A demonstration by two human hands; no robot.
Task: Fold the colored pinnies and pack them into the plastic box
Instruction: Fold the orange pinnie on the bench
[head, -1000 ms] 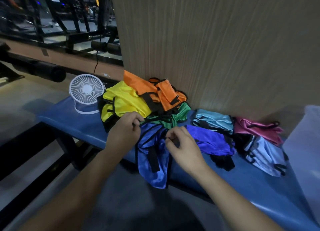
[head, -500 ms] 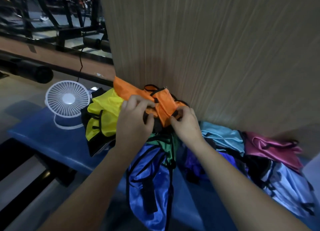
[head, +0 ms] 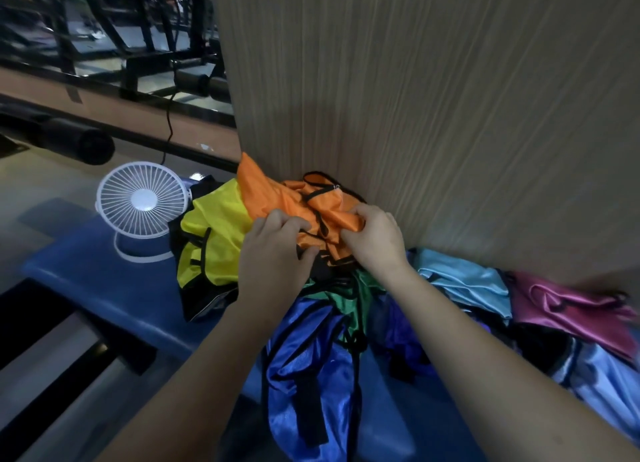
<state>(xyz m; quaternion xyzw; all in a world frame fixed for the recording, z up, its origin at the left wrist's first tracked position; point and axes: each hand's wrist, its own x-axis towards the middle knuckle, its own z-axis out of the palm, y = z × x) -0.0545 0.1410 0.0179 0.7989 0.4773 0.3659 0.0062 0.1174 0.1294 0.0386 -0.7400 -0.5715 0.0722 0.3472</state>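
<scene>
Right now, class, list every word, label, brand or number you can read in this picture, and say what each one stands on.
None can be read.
The orange pinny held in both hands shows only black trim.
The white fan shows no brand.
The wooden panel is bare grain.

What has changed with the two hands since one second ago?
Both hands left the blue pinny and moved up to the orange pinny; the left hand and right hand now hold it. The fan and the other pinnies stayed.
</scene>
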